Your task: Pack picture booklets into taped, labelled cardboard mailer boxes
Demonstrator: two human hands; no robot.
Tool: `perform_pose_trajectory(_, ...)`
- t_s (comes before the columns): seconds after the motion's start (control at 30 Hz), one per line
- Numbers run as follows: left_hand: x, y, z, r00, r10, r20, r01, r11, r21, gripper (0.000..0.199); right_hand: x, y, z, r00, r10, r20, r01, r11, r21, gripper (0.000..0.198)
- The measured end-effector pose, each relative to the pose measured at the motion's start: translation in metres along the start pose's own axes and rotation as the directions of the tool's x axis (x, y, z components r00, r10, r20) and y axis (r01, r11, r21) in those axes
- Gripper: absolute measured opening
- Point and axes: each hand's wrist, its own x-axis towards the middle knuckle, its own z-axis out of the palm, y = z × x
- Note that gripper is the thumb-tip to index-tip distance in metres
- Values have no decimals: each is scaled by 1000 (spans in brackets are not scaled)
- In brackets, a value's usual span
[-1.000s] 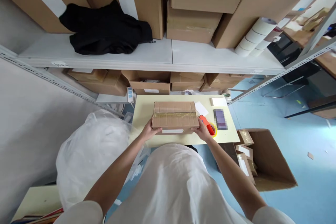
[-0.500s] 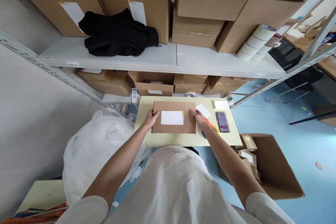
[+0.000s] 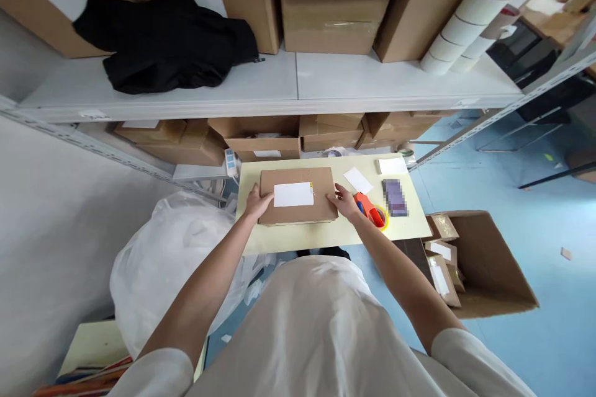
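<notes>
A brown cardboard box (image 3: 323,189) with a white label (image 3: 294,194) on its top is on the pale yellow table (image 3: 288,239). My left hand (image 3: 257,203) grips its left side, thumb over the top edge. At the opposite side, my right hand (image 3: 343,201) holds the box's edge, thumb on top and fingers along the side. Right of that hand lies a red tape dispenser (image 3: 369,209) with a yellow-rimmed roll, partly behind my forearm. A white slip of paper (image 3: 358,180) lies just beyond the right hand.
A phone (image 3: 395,198) and a stack of white cards (image 3: 392,165) lie at the table's right. An open carton (image 3: 498,260) holding small boxes stands on the right. Left is a big white plastic bag (image 3: 172,254). A shelf (image 3: 335,84) with cartons spans behind.
The box has shifted slightly left on the table along with both hands, and its front side now shows. More of the tape dispenser is visible. The camera view has tilted and moved closer.
</notes>
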Motion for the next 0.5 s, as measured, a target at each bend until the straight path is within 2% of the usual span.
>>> perform_pose_trajectory(0.07,-5,9,1,993,69,-95,-45,971,234,85,-7,19,-9,995,-40,-92,30,993,-114,63)
perform_pose_trajectory(0.1,-8,15,2,987,124,-102,-83,939,334,89,-13,31,-15,988,-82,-130,59,983,-172,61)
perform_pose_trajectory(0.17,-16,29,6,966,257,-40,-206,851,483,91,-29,61,-31,964,-160,-212,91,949,-301,55)
perform_pose_trajectory(0.23,-23,47,14,923,373,93,-356,739,572,93,-45,90,-47,938,-190,-289,53,905,-423,49)
perform_pose_trajectory(0.33,-29,77,39,819,467,335,-564,544,621,97,-62,115,-60,943,-112,-313,-78,840,-537,47)
perform_pose_trajectory(0.4,-30,96,62,729,476,492,-679,415,605,98,-63,117,-61,968,-13,-250,-146,780,-608,47)
perform_pose_trajectory(0.5,-27,119,99,585,440,681,-809,264,525,94,-49,107,-58,984,112,-137,-176,698,-694,48)
